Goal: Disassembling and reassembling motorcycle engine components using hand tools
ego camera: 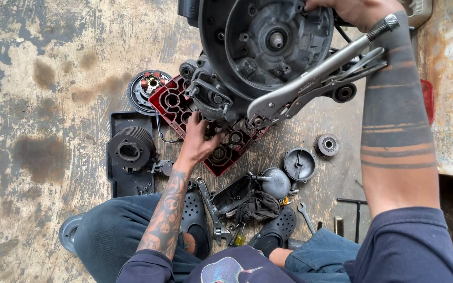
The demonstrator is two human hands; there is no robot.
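Note:
A grey engine case (260,50) stands tilted on a red plastic crate (176,107), its round open side with a centre shaft facing up. Locking pliers (315,81) are clamped on the case's lower right edge and stick out to the right. My right hand (355,10) grips the case's top rim. My left hand (197,140) reaches under the case's lower left and rests on the crate, fingers spread, holding nothing I can see.
On the stained concrete floor lie a finned cylinder (130,148) on a black tray (127,181), a stator coil (149,86), round metal covers (299,164), an adjustable wrench (213,212), a small spanner (306,216), a rag (258,205) and a T-handle key (356,209). A rusty panel (449,78) stands at the right.

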